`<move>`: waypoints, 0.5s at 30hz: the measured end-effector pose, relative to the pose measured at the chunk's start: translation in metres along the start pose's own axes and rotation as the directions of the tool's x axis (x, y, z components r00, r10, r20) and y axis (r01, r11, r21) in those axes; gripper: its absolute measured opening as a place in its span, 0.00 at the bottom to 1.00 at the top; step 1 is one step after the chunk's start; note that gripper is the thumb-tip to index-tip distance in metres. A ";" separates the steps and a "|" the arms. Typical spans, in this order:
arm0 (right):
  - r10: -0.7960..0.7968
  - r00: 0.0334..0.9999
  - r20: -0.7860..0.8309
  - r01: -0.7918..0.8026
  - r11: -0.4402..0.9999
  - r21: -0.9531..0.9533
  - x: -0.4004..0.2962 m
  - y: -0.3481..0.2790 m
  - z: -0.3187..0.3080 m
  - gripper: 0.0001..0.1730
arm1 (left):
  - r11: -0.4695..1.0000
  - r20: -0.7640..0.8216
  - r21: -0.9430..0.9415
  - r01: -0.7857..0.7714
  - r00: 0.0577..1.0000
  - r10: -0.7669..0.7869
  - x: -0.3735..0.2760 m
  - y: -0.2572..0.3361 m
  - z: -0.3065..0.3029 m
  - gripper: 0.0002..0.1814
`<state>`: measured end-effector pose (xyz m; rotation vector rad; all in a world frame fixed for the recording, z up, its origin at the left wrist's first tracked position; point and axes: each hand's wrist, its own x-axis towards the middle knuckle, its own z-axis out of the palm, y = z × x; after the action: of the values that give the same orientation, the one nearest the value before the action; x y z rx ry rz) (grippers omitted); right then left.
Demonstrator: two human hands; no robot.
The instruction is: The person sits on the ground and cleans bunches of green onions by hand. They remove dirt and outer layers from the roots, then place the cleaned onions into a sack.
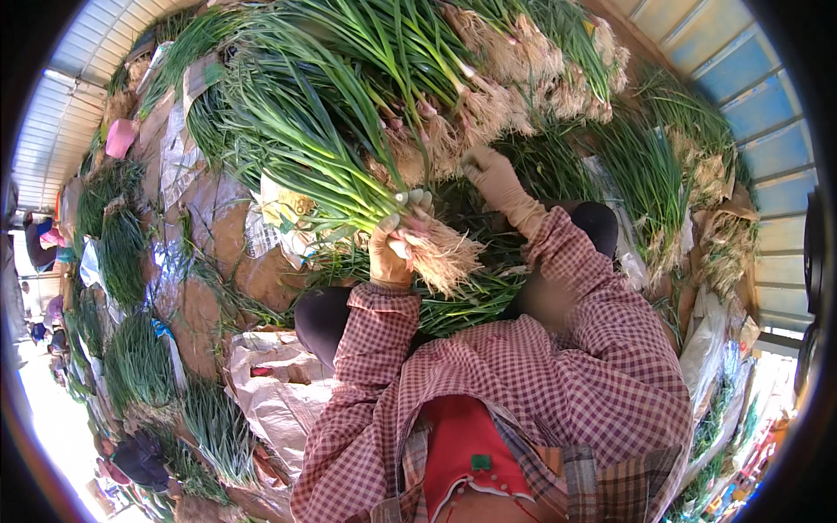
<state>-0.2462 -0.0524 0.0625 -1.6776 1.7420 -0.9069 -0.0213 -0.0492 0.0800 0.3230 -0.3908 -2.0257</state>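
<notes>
My gloved left hand (392, 252) is closed around a bunch of green garlic or similar onion-like greens (356, 189). Its long leaves fan out to the upper left, and its tangle of pale roots (448, 258) points to the lower right, above my lap. Up and to the right, my gloved right hand (489, 175) is beside the root ends of a large pile of the same greens (314, 85). The fingers of that hand are curled, and their inner side is hidden, so whether they hold anything cannot be seen. Loose leaves (471, 304) lie between my knees.
A corrugated metal wall (758, 98) rises at the right. More bundles of greens (654, 176) lie there; others (140, 363) line the left side. A torn whitish sack (281, 386) sits by my left knee. A pink object (120, 138) and people (140, 457) appear farther left.
</notes>
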 end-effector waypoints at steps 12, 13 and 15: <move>0.103 0.988 0.115 -0.134 0.942 0.307 0.020 -0.026 0.018 0.24 | 0.997 -0.047 -0.047 0.060 0.997 -0.062 -0.016 0.014 0.015 0.19; 0.098 0.990 0.103 -0.127 0.937 0.326 0.022 -0.043 0.026 0.25 | 0.995 -0.022 0.052 0.082 0.996 -0.081 -0.016 0.014 0.015 0.18; 0.124 0.921 0.368 -0.249 0.916 0.315 0.035 -0.075 0.040 0.29 | 0.985 0.005 0.006 0.174 0.985 -0.174 -0.018 0.007 -0.007 0.16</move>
<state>-0.1708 -0.0902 0.0986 -1.3098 1.3794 -0.7365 -0.0046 -0.0379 0.0775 0.3660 -0.3828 -2.1968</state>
